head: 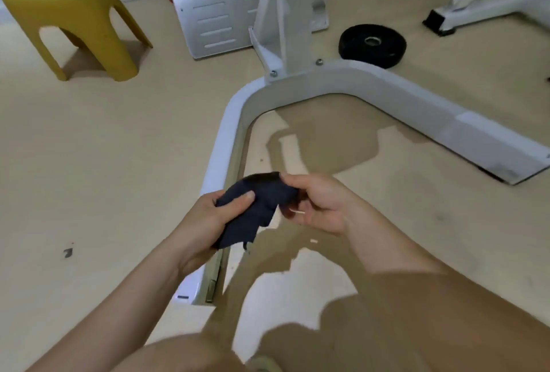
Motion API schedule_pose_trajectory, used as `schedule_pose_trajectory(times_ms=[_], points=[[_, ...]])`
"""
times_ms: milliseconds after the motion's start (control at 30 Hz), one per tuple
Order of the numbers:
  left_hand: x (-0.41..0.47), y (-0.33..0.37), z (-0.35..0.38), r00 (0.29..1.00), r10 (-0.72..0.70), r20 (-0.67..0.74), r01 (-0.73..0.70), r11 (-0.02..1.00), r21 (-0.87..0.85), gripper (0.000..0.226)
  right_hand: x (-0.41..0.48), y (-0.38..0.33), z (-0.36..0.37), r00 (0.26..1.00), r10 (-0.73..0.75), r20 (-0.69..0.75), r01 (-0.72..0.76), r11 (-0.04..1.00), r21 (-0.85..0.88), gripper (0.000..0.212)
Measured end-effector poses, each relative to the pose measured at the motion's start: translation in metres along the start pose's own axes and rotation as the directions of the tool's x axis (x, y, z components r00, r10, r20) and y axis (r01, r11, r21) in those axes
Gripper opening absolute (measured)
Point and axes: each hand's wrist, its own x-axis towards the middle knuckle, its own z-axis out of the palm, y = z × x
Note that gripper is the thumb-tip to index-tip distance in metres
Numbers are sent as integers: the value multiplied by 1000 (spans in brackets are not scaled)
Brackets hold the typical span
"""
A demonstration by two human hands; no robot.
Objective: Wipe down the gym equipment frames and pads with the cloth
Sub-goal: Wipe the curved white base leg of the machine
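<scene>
Dark blue cloth [262,208] hangs between both hands above the white U-shaped frame [226,145] on the beige floor. The left hand [208,220] grips its lower part, thumb pressed on top; the right hand [318,202] pinches its upper edge.

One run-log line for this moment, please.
left hand: grips dark blue cloth | right hand: pinches its top edge | cloth: over white curved metal frame

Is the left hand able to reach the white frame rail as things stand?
Probably yes. The left hand grips the cloth and appears directly over the rail, with nothing visible between them. The right hand also pinches the cloth and may have to let go first.
</scene>
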Motion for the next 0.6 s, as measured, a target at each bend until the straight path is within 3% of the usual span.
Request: schedule_pose_trajectory(times_ms=[100,167,233,300,367,400,433,500,600], points=[[24,41,28,987,-1,159,-9,998,60,48,-34,-51,-35,993,-117,-2,115,977,-177,3],[34,68,41,952,-24,305,-69,954,291,48,-58,-82,-52,970,-242,-14,216,890,-403,8],[42,93,56,922,-47,384,-171,840,514,35,-78,-110,-66,927,-374,-20,306,787,-536,10],[49,117,73,885,-27,465,-334,660,673,21,-97,-133,-78,878,-479,-4,383,706,-596,8],[54,141,95,854,-2,521,-448,508,736,14,-112,-150,-92,838,-546,8,439,665,-604,13],[56,152,108,839,20,544,-483,489,727,17,-119,-156,-99,823,-568,-1,461,669,-584,15],[57,163,122,827,61,559,-511,494,703,28,-125,-162,-108,812,-583,-8,480,676,-560,16],[59,183,153,837,185,515,-508,615,603,52,-135,-173,-126,818,-576,11,493,690,-530,14],[57,206,201,818,332,470,-527,760,380,56,-150,-184,-150,854,-510,101,478,694,-539,15]])
